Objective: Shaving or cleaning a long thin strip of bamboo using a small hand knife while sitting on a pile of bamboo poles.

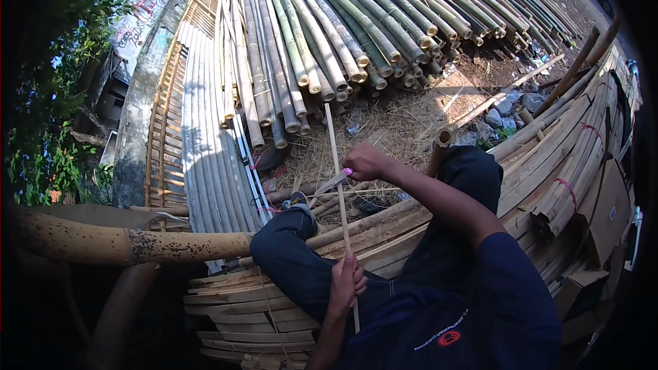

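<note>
A long, thin bamboo strip (345, 223) runs up and away from my lap toward the stacked poles. My left hand (347, 282) is wrapped round its lower part, close to my body. Further up the strip, my right hand (368, 162) grips a knife (332, 183) with a pink handle end. The knife's pale blade points left and slightly down, crossing the strip; whether its edge touches the wood I cannot tell. My bent legs lie on both sides of the strip.
Large stacked bamboo poles (329, 34) fill the far side. Split bamboo slats (240, 315) lie beneath and beside me, with tied bundles (558, 199) at right. A thick bamboo pole (171, 247) crosses at left, near corrugated sheets (205, 144). Cardboard boxes (608, 212) stand at far right.
</note>
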`<state>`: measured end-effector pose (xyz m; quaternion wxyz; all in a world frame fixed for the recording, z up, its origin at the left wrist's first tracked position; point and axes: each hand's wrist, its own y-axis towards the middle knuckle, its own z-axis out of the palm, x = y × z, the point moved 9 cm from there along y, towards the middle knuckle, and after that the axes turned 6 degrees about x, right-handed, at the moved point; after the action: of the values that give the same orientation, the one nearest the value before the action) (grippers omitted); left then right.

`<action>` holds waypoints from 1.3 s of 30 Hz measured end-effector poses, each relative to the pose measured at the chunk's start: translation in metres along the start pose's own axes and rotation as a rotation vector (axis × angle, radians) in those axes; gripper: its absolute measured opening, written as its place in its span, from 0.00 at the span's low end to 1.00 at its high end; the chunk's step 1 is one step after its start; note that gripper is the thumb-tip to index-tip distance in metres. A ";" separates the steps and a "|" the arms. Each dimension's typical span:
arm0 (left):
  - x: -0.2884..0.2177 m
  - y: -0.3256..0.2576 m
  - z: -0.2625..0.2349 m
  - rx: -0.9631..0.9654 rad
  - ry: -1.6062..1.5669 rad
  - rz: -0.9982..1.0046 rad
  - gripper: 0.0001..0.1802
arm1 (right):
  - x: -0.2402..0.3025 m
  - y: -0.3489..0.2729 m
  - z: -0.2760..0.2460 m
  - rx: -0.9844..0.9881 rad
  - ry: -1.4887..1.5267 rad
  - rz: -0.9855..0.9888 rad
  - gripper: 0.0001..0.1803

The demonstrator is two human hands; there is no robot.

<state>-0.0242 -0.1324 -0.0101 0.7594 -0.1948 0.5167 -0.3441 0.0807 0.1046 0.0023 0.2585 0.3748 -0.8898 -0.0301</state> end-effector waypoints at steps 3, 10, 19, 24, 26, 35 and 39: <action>0.001 -0.003 -0.003 0.004 -0.024 0.010 0.20 | -0.006 0.004 -0.006 -0.018 -0.012 0.014 0.11; 0.014 -0.012 0.009 0.077 -0.105 -0.060 0.20 | -0.099 -0.007 -0.041 -0.264 -0.068 0.438 0.13; 0.026 -0.035 0.004 0.070 -0.118 -0.122 0.21 | -0.122 -0.021 -0.040 -0.133 -0.116 0.641 0.14; 0.056 -0.062 0.022 0.213 -0.116 -0.204 0.21 | -0.175 -0.061 -0.056 -0.260 -0.037 0.921 0.15; 0.060 -0.069 0.026 0.194 -0.101 -0.225 0.21 | -0.180 -0.066 -0.056 -0.276 -0.005 0.978 0.16; 0.045 -0.033 -0.011 0.299 -0.503 -0.198 0.24 | -0.087 -0.023 -0.046 -0.244 0.406 0.417 0.17; 0.043 -0.021 -0.011 0.359 -0.565 -0.228 0.24 | -0.013 -0.013 -0.001 -0.018 0.247 0.085 0.17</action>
<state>-0.0311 -0.1771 -0.0289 0.8513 -0.2020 0.1925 -0.4443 0.0974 0.1039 -0.0055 0.3707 0.3354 -0.8658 0.0193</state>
